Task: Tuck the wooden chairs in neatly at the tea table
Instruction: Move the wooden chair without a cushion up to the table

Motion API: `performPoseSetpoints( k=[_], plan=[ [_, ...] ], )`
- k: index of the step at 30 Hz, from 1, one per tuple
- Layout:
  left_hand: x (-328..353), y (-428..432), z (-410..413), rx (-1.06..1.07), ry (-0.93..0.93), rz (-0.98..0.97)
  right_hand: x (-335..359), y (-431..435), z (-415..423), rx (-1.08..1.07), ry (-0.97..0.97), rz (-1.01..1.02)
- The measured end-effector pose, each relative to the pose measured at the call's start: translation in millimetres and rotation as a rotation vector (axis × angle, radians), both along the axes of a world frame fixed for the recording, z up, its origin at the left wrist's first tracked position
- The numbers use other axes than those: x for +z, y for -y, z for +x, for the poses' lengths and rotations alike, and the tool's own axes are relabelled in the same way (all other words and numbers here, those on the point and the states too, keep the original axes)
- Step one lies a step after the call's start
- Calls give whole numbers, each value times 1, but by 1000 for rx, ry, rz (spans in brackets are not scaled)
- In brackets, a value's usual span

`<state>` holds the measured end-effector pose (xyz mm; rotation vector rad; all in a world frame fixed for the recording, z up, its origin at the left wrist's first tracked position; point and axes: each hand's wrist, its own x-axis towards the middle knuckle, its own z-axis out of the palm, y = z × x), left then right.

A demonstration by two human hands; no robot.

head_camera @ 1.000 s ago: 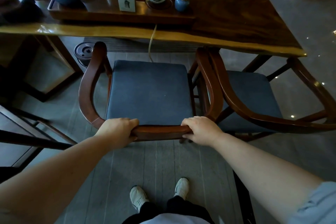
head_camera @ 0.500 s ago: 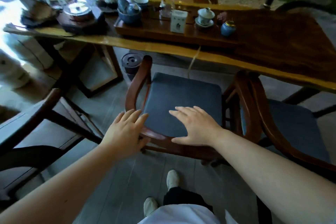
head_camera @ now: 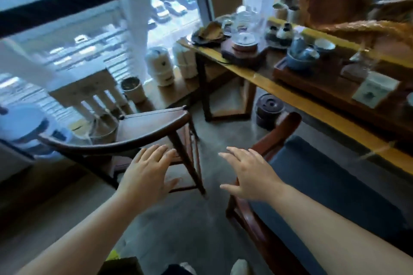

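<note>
A dark wooden chair (head_camera: pixel 143 131) with a bare wood seat and curved backrest stands at the left, away from the tea table (head_camera: pixel 297 100). My left hand (head_camera: pixel 149 172) hovers open just in front of its backrest, touching nothing. A second wooden chair with a blue cushion (head_camera: pixel 330 181) sits at the right, its front under the table's edge. My right hand (head_camera: pixel 250 174) is open, fingers spread, in the air beside that chair's left armrest. The view is motion-blurred.
On the table stand a wooden tea tray (head_camera: pixel 317 78), blue bowls, cups and a glass kettle (head_camera: pixel 244 29). A dark round bin (head_camera: pixel 268 109) sits under the table. White jars (head_camera: pixel 159 69) and a pot line the window ledge at the back left.
Both hands let go of the blue-cushioned chair's backrest and opened. The view swung left, bringing the bare wooden chair and the window into sight; my hands now reach toward that chair.
</note>
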<state>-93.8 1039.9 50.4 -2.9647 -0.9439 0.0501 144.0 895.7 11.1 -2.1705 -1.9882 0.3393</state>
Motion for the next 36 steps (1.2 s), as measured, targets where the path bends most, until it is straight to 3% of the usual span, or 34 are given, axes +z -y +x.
performPoseSetpoints(
  k=[11,19,27,36],
  plan=[
    [-15,-74,-82,313,-1,6,1,-130,-45,252,-23,12],
    [-45,-181,-116,303,-49,-66,-15,-231,-88,262,-21,-24],
    [-94,-248,-133,263,-247,-239,-47,-301,-118,238,10,-322],
    [-108,-272,-132,190,-349,-244,-66,-321,-128,218,174,-315]
  ],
)
